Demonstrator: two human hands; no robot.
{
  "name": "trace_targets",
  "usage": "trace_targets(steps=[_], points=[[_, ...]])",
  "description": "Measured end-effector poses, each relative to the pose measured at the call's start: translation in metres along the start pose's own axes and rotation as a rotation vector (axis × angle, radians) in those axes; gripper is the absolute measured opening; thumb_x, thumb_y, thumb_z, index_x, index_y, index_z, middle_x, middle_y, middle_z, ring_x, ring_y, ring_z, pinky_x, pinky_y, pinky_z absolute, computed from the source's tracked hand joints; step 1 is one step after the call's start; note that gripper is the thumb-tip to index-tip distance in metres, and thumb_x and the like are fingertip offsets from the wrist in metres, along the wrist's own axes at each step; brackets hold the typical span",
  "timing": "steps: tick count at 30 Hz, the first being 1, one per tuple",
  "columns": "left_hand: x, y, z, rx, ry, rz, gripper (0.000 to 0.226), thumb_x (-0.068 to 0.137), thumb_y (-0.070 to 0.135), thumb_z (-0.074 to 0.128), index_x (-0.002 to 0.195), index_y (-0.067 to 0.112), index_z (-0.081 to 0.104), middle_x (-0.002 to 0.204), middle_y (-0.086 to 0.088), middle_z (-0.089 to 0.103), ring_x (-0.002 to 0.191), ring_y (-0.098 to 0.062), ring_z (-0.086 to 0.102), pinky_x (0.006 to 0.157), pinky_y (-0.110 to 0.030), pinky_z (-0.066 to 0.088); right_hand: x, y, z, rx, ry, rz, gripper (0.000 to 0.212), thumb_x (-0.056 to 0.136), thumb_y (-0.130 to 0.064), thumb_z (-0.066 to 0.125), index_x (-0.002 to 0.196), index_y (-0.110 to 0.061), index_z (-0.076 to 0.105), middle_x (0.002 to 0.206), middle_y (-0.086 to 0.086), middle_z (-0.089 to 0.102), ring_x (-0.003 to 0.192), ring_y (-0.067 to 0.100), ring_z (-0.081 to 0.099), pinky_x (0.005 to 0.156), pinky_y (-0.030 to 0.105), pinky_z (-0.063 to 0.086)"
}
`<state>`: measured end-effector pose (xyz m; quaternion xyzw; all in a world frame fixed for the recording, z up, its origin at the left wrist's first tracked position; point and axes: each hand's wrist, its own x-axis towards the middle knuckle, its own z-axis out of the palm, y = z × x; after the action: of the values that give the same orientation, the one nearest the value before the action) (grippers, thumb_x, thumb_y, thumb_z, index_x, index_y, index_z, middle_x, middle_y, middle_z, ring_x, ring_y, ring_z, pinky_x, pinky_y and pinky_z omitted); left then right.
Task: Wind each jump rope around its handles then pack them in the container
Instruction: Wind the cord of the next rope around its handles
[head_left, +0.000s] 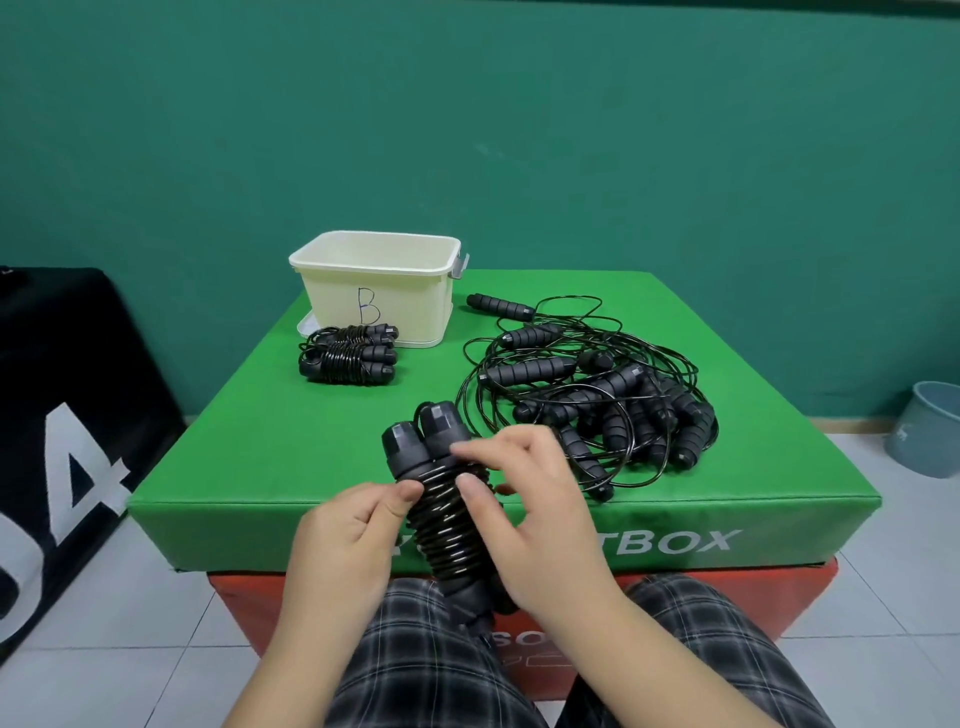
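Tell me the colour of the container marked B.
Cream container, seen in the head view.

Single head-worn wide-angle view, facing forward and downward from close above the lap; the hands (441, 514) sit nearest, the green desk (291, 426) beyond, the wall farthest.

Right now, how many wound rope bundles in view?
3: two wound bundles lie side by side on the green box before the container; one wound bundle is in both hands. Container's inside is hidden.

Black jump ropes (597, 395), cream container (376, 291), green box (291, 441), plaid trousers (415, 654)
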<state>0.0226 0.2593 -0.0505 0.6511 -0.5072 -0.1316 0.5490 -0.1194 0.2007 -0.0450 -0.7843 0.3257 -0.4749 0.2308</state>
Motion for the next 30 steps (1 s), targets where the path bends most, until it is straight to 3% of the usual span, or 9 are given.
trace_targets(steps=[3, 7, 10, 13, 17, 22, 25, 27, 30], points=[[0.000, 0.001, -0.001, -0.010, 0.011, -0.049, 0.039, 0.073, 0.052, 0.050, 0.057, 0.020, 0.067, 0.052, -0.002, 0.059, 0.045, -0.008, 0.051, 0.045, -0.023, 0.039, -0.003, 0.005, 0.004, -0.076, -0.014, -0.031, 0.037, 0.093, -0.034, 0.043, 0.120, -0.024, 0.066, 0.108, -0.007, 0.054, 0.102, 0.000, 0.049, 0.090, 0.009, 0.037], [-0.001, 0.004, -0.001, 0.091, -0.045, 0.006, 0.036, 0.076, 0.047, 0.054, 0.052, 0.021, 0.059, 0.050, 0.007, 0.056, 0.047, -0.006, 0.048, 0.044, -0.019, 0.031, -0.004, -0.001, -0.002, -0.029, -0.245, 0.123, 0.059, 0.089, -0.046, 0.039, 0.143, -0.024, 0.042, 0.131, -0.015, 0.042, 0.120, -0.013, 0.034, 0.099, 0.002, 0.024], [-0.004, -0.001, 0.005, 0.182, -0.101, 0.084, 0.032, 0.081, 0.043, 0.053, 0.058, 0.022, 0.059, 0.056, 0.005, 0.057, 0.059, -0.009, 0.052, 0.049, -0.020, 0.034, -0.002, 0.000, -0.003, -0.211, -0.321, 0.108, 0.081, 0.079, -0.061, 0.043, 0.149, -0.023, 0.027, 0.141, -0.016, 0.034, 0.130, -0.002, 0.025, 0.108, 0.010, 0.018], [-0.005, -0.003, 0.008, 0.279, -0.162, 0.153, 0.032, 0.090, 0.038, 0.047, 0.065, 0.019, 0.056, 0.060, 0.004, 0.053, 0.061, -0.011, 0.051, 0.057, -0.026, 0.040, -0.002, 0.004, -0.002, -0.320, -0.319, 0.143, 0.088, 0.079, -0.059, 0.062, 0.149, -0.024, 0.023, 0.143, -0.016, 0.035, 0.129, 0.005, 0.023, 0.109, 0.018, 0.020], [-0.006, 0.003, 0.009, 0.326, -0.329, 0.116, 0.027, 0.097, 0.034, 0.032, 0.076, 0.024, 0.046, 0.077, 0.005, 0.051, 0.074, -0.006, 0.049, 0.069, -0.024, 0.039, -0.006, 0.008, -0.005, -0.236, -0.276, 0.259, 0.080, 0.080, -0.048, 0.068, 0.146, -0.030, 0.028, 0.136, -0.017, 0.045, 0.126, 0.007, 0.035, 0.102, 0.021, 0.030], [-0.006, 0.001, 0.012, 0.162, -0.224, -0.107, 0.038, 0.085, 0.055, 0.027, 0.081, 0.021, 0.045, 0.075, -0.003, 0.055, 0.069, -0.017, 0.051, 0.065, -0.035, 0.043, -0.010, 0.003, -0.004, 0.043, -0.307, 0.375, 0.052, 0.082, -0.045, 0.065, 0.123, -0.054, 0.036, 0.110, -0.029, 0.053, 0.107, -0.007, 0.051, 0.091, 0.016, 0.040], [-0.007, -0.004, 0.012, 0.208, -0.263, -0.218, 0.065, 0.072, 0.070, 0.016, 0.093, 0.017, 0.047, 0.087, -0.007, 0.060, 0.080, -0.021, 0.057, 0.075, -0.037, 0.046, -0.011, 0.005, -0.002, 0.087, -0.303, 0.355, 0.043, 0.080, -0.052, 0.057, 0.114, -0.063, 0.034, 0.114, -0.020, 0.061, 0.103, 0.015, 0.062, 0.094, 0.034, 0.048], [-0.006, -0.006, 0.011, 0.191, -0.307, -0.288, 0.072, 0.068, 0.074, 0.015, 0.105, 0.021, 0.047, 0.095, 0.003, 0.060, 0.088, -0.017, 0.057, 0.078, -0.035, 0.045, -0.012, 0.006, -0.002, 0.123, -0.312, 0.339, 0.043, 0.077, -0.055, 0.053, 0.116, -0.063, 0.037, 0.116, -0.018, 0.061, 0.105, 0.023, 0.062, 0.096, 0.040, 0.048], [-0.007, -0.003, 0.013, -0.160, -0.339, -0.401, 0.072, 0.068, 0.082, 0.035, 0.120, 0.034, 0.049, 0.114, 0.015, 0.060, 0.106, -0.007, 0.055, 0.096, -0.031, 0.038, -0.012, 0.005, -0.002, 0.223, -0.309, 0.301, 0.041, 0.080, -0.045, 0.054, 0.117, -0.061, 0.047, 0.112, -0.020, 0.063, 0.114, 0.002, 0.054, 0.101, 0.036, 0.044]])
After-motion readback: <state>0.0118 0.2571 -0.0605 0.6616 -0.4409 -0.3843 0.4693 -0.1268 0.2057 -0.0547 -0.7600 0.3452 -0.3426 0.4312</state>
